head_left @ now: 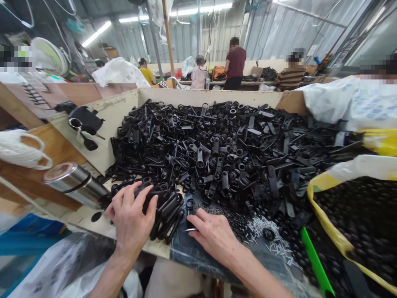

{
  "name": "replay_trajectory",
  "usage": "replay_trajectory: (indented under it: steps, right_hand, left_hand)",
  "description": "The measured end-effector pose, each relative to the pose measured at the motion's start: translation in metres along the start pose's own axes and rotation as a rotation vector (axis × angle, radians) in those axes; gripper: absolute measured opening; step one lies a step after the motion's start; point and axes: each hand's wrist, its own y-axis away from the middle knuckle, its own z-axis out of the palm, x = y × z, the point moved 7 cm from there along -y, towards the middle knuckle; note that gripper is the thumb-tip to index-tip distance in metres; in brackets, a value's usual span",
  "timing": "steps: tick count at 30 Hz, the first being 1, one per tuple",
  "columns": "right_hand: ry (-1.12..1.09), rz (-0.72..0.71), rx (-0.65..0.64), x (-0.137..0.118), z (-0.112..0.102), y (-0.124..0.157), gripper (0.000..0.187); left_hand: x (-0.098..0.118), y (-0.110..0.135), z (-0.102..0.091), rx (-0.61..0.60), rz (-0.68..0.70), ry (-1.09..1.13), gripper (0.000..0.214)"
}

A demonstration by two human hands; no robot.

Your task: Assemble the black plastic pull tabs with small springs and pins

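Along the left wall of the cream-walled bin [207, 97]: steel tumbler [74, 184], lying on its side; black-handled scissors [85, 134] against the wall. Front edge, left: left hand [130, 219], palm down, fingers spread half open across a bundle of black moulded plastic parts [164, 215], no firm grip shown. Centre to back: deep heap of the same parts. Front edge, centre: right hand [214, 234], fingers loosely curled, thin metal pin [190, 229] at the fingertips, hold on it unclear. Front right corner: loose metal pins [266, 231]; yellow-rimmed bag [322, 219] of round black pieces.

No legible text, labels, brands or numbers in view.
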Motion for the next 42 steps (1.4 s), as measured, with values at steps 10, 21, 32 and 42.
replay_trajectory:
  steps: [10, 21, 32, 42]
  right_hand:
    - [-0.07, -0.008, 0.281, 0.011, -0.03, 0.025, 0.018]
    - [-0.397, -0.033, 0.481, -0.015, -0.056, 0.074, 0.026]
    - [0.151, 0.484, 0.208, 0.103, -0.052, 0.056, 0.019]
    - [-0.202, 0.479, 0.357, 0.097, -0.065, 0.082, 0.028]
  left_hand:
    - [0.019, 0.037, -0.011, -0.031, -0.118, 0.532, 0.013]
    - [0.112, 0.111, 0.062, -0.767, -1.497, 1.795, 0.026]
    - [0.11, 0.096, 0.055, -0.898, -1.139, 1.61, 0.049]
    - [0.119, 0.104, 0.049, -1.046, -0.97, 1.582, 0.042]
